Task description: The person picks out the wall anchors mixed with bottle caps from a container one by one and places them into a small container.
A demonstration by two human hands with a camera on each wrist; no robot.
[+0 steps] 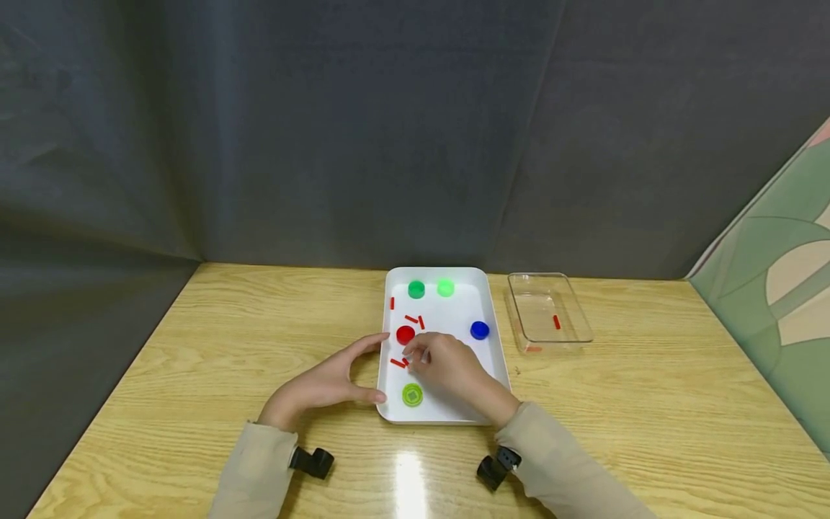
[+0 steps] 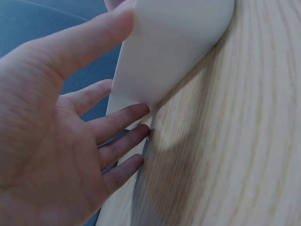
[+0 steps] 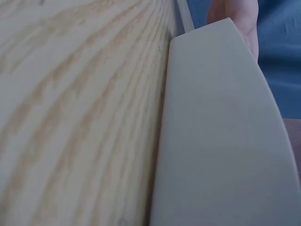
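Wooden desk (image 1: 194, 346), dark cloth (image 1: 363, 144) behind | left hand (image 1: 324, 382) spread open, touching white tray (image 1: 447, 310) | right hand (image 1: 447, 364) bent over red sticks (image 1: 398, 362) inside; grip can't be told | apparently picking one up; next calls for fine pinch

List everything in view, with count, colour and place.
White tray: one, white, on the table
Clear box: one, transparent, right of the tray
Discs: five; red, blue, dark green, bright green, yellow-green; in the tray
Sticks: at least six, red; at least five in the tray, at least one in the box
Table: one, pale wood, under everything
Backdrop: dark, behind
Panel: one, patterned green and cream, far right
Sleeves: two, beige
Wrist devices: two, black
Left hand: tray's left side
Right hand: over the tray
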